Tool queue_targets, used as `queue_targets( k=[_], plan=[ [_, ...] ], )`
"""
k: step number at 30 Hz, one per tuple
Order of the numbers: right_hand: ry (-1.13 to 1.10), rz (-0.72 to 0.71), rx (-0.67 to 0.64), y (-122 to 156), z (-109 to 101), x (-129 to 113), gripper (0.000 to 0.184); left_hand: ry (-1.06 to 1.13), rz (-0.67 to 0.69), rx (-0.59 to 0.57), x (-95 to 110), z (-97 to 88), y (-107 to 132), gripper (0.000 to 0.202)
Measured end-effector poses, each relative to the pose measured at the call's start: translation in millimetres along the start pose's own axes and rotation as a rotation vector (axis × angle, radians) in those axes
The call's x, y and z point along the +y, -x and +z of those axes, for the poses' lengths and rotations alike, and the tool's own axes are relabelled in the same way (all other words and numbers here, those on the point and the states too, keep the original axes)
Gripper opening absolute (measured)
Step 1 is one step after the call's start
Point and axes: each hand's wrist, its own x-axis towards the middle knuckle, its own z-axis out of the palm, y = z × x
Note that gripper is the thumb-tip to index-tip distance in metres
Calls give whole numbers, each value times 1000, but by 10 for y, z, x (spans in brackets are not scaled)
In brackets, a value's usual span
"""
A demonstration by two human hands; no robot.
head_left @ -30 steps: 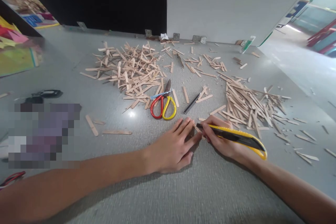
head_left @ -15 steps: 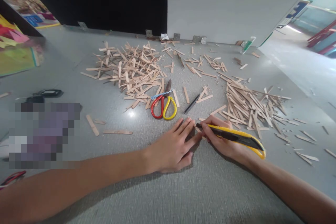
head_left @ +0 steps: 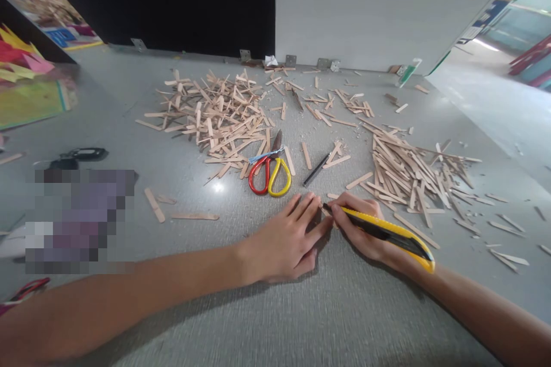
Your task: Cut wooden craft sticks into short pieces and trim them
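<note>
My left hand (head_left: pixel 286 241) lies flat on the grey table with its fingers stretched out. Its fingertips press near a small piece of wooden craft stick (head_left: pixel 326 211), which is mostly hidden between my two hands. My right hand (head_left: pixel 359 229) grips a yellow and black utility knife (head_left: pixel 387 229) like a pen, its tip down at that piece. Just beyond my left fingers are scissors (head_left: pixel 270 175) with one red and one yellow handle. A dark, slim pen-like tool (head_left: pixel 317 169) lies to their right.
A big heap of craft sticks (head_left: pixel 215 109) spreads at the back left, another pile (head_left: pixel 400 169) at the right. Loose sticks (head_left: pixel 195 216) lie left of my hand. A black and white panel (head_left: pixel 344 11) stands behind. At left are a blurred-out object (head_left: pixel 81 212) and a yellow box (head_left: pixel 32 103).
The back end of the utility knife has tilted down toward me, uncovering a stick behind it. My left hand stays nearly in place. The whole view has shifted slightly.
</note>
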Motion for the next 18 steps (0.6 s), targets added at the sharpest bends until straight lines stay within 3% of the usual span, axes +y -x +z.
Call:
queue_targets(
  k=[18],
  plan=[
    [25,-30,-17,36,-25,-12,33,57,-37,-24,-7,-26,1,71]
  ],
)
